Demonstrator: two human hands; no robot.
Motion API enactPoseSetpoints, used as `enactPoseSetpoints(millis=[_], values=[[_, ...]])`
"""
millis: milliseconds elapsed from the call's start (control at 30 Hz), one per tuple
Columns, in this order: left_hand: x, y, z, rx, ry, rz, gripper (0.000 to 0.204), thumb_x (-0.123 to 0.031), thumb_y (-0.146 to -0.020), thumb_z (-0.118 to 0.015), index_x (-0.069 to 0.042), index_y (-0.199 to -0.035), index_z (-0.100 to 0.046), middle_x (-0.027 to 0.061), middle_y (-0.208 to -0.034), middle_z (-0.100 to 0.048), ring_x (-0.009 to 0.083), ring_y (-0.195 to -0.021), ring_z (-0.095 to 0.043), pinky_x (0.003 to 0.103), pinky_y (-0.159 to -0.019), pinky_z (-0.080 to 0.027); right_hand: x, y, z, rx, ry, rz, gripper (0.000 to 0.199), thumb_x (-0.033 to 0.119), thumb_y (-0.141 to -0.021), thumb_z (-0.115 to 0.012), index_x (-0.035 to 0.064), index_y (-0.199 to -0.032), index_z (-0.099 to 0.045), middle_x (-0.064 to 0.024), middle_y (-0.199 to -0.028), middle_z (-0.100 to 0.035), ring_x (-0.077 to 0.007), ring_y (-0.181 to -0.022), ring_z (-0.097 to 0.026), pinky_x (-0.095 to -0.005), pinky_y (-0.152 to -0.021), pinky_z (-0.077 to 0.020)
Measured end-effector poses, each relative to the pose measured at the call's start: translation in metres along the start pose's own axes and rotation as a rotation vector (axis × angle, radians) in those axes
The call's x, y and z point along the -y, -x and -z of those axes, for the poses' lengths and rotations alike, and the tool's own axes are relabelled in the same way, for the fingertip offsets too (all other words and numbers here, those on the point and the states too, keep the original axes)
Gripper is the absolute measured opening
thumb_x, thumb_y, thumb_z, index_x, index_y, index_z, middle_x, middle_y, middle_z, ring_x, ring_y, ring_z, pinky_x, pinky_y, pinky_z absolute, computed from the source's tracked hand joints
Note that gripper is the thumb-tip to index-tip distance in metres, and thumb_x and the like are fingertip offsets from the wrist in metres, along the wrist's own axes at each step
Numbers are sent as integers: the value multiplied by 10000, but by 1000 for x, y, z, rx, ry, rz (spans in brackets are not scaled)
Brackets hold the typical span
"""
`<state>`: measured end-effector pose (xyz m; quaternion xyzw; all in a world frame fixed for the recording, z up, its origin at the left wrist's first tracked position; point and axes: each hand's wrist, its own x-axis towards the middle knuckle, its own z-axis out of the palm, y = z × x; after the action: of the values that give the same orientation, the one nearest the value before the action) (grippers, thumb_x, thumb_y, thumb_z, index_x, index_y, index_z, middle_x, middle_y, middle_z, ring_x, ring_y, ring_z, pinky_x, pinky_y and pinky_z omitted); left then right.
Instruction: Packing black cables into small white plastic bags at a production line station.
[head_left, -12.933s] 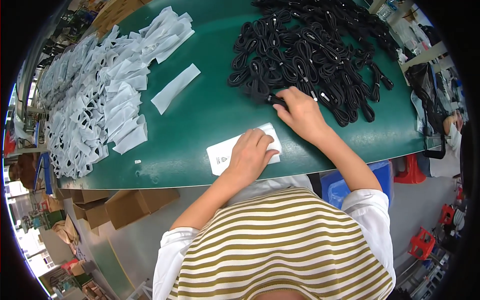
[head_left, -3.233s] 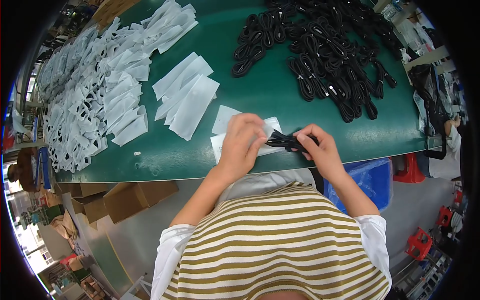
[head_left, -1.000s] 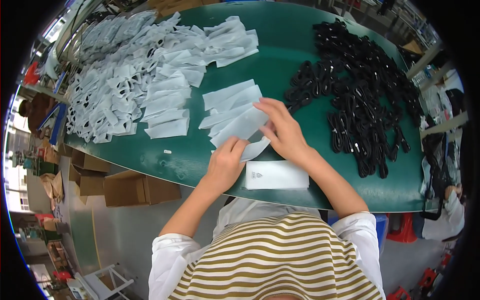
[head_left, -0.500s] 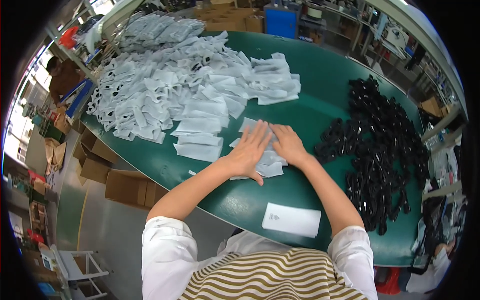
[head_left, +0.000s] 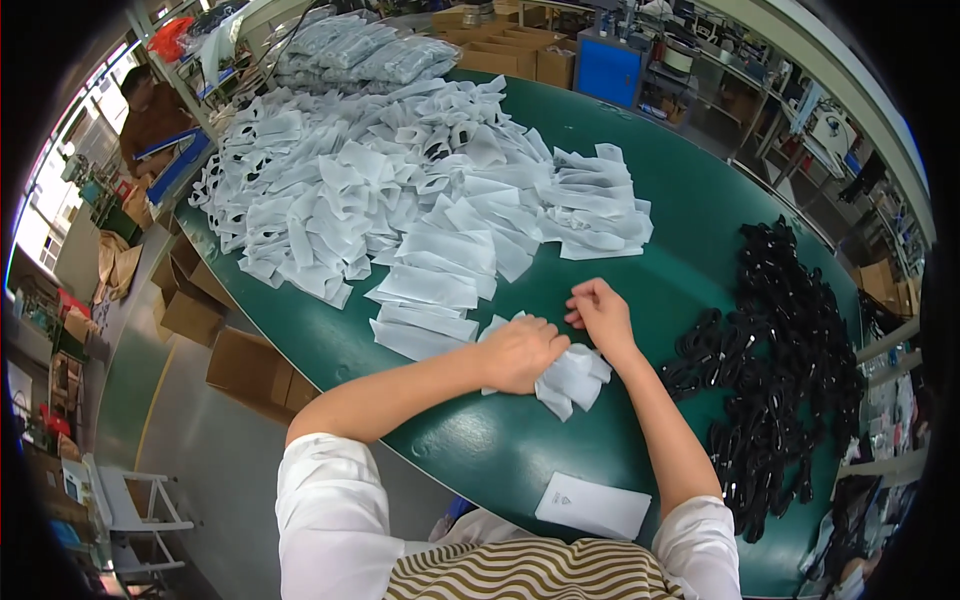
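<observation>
On the glossy green surface (head_left: 455, 438), the left hand (head_left: 523, 354) clutches a bunch of flat, whitish translucent pouches (head_left: 575, 380), probably to keep them together; the right hand (head_left: 603, 322), loosely curled and seemingly empty, hovers just beside.

Between my right hand (head_left: 600, 318) and the heap of black cables (head_left: 790, 370) I see a strip of bare green table (head_left: 700, 180). Through it my right hand could pass forward, to the wide bare part at the far side. At my left, the big heap of white sleeves (head_left: 340, 200) blocks the way. Before me, bare surface lies between the small bunch of white sleeves (head_left: 573, 383) and the flat white stack (head_left: 594, 506), but my right forearm (head_left: 665, 430) bars its right end.
</observation>
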<state>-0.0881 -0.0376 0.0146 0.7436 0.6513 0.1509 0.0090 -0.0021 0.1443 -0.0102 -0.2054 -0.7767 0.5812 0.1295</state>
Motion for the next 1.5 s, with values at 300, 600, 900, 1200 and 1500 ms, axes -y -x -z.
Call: enactPoseSetpoints(millis=[300, 600, 900, 1200, 1500], values=[[30, 57, 75, -348, -235, 84, 275, -47, -684, -632, -19, -950, -571, 127, -833, -569, 305, -797, -599, 395, -721, -484, 18, -92, -87, 3, -574, -215, 454, 9, -866, -643, -85, -1281, -483, -183, -1017, -664, -224, -848, -712, -320, -681, -592], [142, 68, 89, -235, -444, 301, 850, -444, -723, -762, -78, -1420, -440, 186, -1365, -479, 372, -1287, -447, 598, -1084, -316, 55, -113, -109, -159, 1, 354, 434, 103, -853, -651, -70, -1232, -531, -169, -992, -665, -288, -921, -679, -410, -845, -524], [163, 63, 73, -230, -354, 251, 977, -760, -789, -497, -122, -1511, -338, 172, -1526, -324, 381, -1395, -322, 645, -1152, -117, 31, -139, -119, -403, 322, 388, 513, 259, -944, -576, -45, -1349, -494, -286, -1452, -400, -418, -1284, -474, -435, -1068, -399], [135, 88, 85, -238, -258, 305, 1001, -766, -790, -504, -105, -1521, -326, 196, -1580, -246, 446, -1458, -208, 659, -1150, -78, 38, -114, -67, -63, 509, 535, 543, 351, -928, -622, 30, -1357, -535, -238, -1444, -461, -374, -1361, -416, -425, -1134, -334], [-44, 117, 38, -356, 255, 270, 579, -254, -705, -858, -70, -1216, -657, 176, -1262, -565, 386, -1181, -551, 488, -1033, -450, 49, -165, 81, -324, 999, 445, 652, 481, -858, -675, 155, -1403, -524, -140, -1512, -406, -319, -1390, -379, -446, -1130, -335]])
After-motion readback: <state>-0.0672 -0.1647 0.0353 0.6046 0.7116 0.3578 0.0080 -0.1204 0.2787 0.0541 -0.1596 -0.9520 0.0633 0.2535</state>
